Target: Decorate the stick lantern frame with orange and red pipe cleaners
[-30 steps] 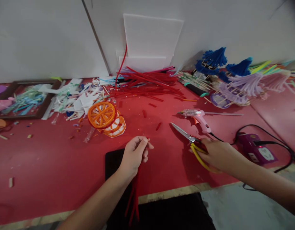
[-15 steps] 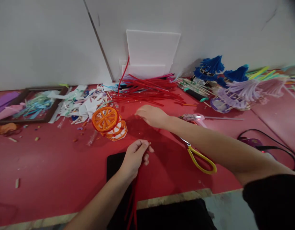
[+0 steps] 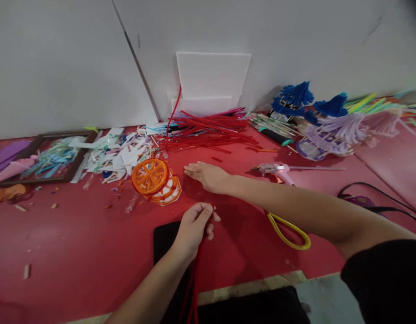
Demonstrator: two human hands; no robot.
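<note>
My left hand [image 3: 194, 227] is closed, thumb against forefinger, around several red pipe cleaners [image 3: 193, 292] that hang down past the table's front edge. A tiny pale bit shows at its fingertips. My right hand [image 3: 209, 177] lies low over the red table, palm down with fingers stretched out to the left, and appears to hold nothing. Just left of those fingers stands a small model [image 3: 150, 177] with an orange spoked round top and a white and orange body. Under my left forearm lies a flat black object [image 3: 165, 238], partly hidden.
Yellow-handled scissors [image 3: 292, 234] lie partly beneath my right forearm, near a pink glue gun [image 3: 281, 170]. Loose red pipe cleaners [image 3: 211, 127] are heaped at the back. White scraps [image 3: 127, 155] and a brown frame [image 3: 76, 159] are left; blue [image 3: 295, 96] and lilac [image 3: 325, 139] fringed models stand right.
My right hand has shifted slightly left, its fingers now straighter and flatter. The left hand keeps its hold on the red pipe cleaners. The whole view has shifted a little.
</note>
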